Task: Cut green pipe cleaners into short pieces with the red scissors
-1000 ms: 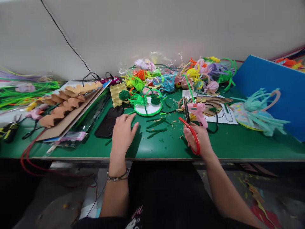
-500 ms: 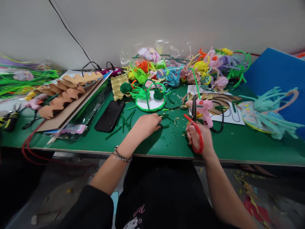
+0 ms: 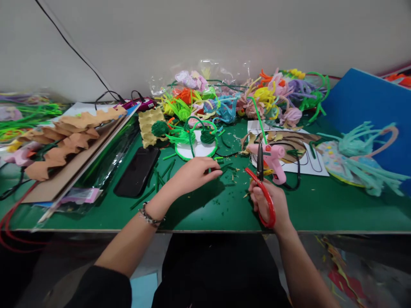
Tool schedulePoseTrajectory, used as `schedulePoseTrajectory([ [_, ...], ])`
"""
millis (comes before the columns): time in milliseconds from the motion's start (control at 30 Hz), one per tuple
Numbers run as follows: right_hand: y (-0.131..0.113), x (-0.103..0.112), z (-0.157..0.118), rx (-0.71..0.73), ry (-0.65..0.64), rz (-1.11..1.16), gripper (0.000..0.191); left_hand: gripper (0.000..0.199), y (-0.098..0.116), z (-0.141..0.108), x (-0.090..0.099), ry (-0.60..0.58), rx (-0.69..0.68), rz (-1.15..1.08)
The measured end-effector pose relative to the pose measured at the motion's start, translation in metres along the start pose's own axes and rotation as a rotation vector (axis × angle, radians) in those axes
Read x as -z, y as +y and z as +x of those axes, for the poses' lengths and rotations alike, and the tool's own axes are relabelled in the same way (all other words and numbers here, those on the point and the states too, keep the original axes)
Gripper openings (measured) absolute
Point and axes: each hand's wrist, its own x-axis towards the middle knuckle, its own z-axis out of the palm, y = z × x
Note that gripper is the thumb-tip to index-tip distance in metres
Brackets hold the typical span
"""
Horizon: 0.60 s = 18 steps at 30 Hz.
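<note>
My right hand [image 3: 269,203] is closed round the red handles of the scissors [image 3: 260,171], whose dark blades point away from me. Behind them lies a pink glue gun [image 3: 272,159]. A bright green stem [image 3: 258,119] rises above it. My left hand [image 3: 197,173] hovers over the table, its fingers slightly apart, with nothing visible between them. Just beyond it stands a white disc [image 3: 202,149] with a green rim, bearing green pompoms and curved stems. Cut dark green pieces [image 3: 157,179] lie left of my left hand.
A black phone [image 3: 137,173] lies at left, beside cardboard strips [image 3: 72,141] and plastic film. Colourful fuzzy stems [image 3: 227,107] are piled along the wall. At right are a blue board [image 3: 362,102] and a teal tasselled craft [image 3: 359,145].
The head view has shifted, so the table sits lower in it. My left hand has lifted from the green scraps and its fingers have straightened. The scissors remain in my right hand.
</note>
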Motion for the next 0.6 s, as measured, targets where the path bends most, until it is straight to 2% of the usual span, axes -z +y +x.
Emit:
schedulePoseTrajectory([
  [100, -0.001, 0.001, 0.002, 0.004, -0.015, -0.035, 0.038, 0.026, 0.008, 0.002, -0.002, -0.03, 0.047, -0.339],
  [300, -0.01, 0.003, 0.007, -0.001, -0.089, -0.12, 0.035, 0.016, 0.02, 0.01, -0.009, -0.01, 0.203, -0.824],
  [467, -0.016, 0.008, 0.018, 0.045, -0.168, -0.248, 0.032, 0.006, 0.019, 0.018, -0.011, -0.046, 0.23, -1.015],
  [600, -0.022, 0.015, 0.033, 0.093, -0.239, -0.484, 0.033, 0.011, 0.012, 0.021, -0.013, -0.049, 0.236, -1.053],
])
